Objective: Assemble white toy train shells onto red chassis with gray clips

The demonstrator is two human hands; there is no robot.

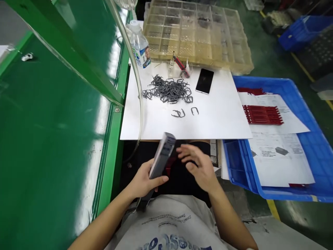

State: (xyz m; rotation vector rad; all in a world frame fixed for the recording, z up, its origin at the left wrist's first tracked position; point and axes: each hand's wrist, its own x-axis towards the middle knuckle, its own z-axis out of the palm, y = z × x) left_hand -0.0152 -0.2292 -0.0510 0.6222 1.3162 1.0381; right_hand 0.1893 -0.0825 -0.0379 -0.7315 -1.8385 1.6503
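Observation:
My left hand [145,178] is wrapped round a long, narrow grey bar-shaped piece [161,158], held tilted above my lap; its lower end reaches toward my shirt. To the right of the bar, my right hand [197,163] is raised with fingers apart, touching nothing that I can see. Something dark red [169,166] shows behind the bar, mostly hidden. On the white board ahead lies a heap of small dark grey U-shaped clips [170,89]. A few loose clips [194,111] lie nearer the front edge.
A black phone [205,81], a small clear tray [179,71] with tools and a water bottle [140,45] stand on the board. Behind is a clear compartment box [195,31]. At right, a blue crate [299,93] holds papers and red strips [264,114]. A clear hose [135,69] hangs left.

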